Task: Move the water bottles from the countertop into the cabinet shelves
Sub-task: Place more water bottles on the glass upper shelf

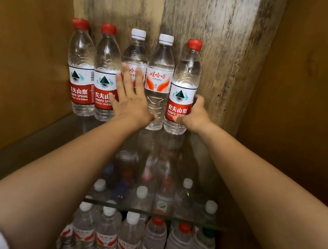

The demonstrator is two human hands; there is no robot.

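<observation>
Several water bottles stand in a row at the back of a glass shelf inside a wooden cabinet. From the left come two red-capped bottles, then two white-capped bottles, then a red-capped bottle at the right end. My right hand wraps around the lower right side of that end bottle. My left hand is flat with fingers spread, pressed against the front of the third bottle and partly hiding its label.
Below the glass shelf stand several more bottles with white, red and one green cap. Wooden side walls close in left and right, and a worn back panel stands behind the row. The shelf's front edge lies near me.
</observation>
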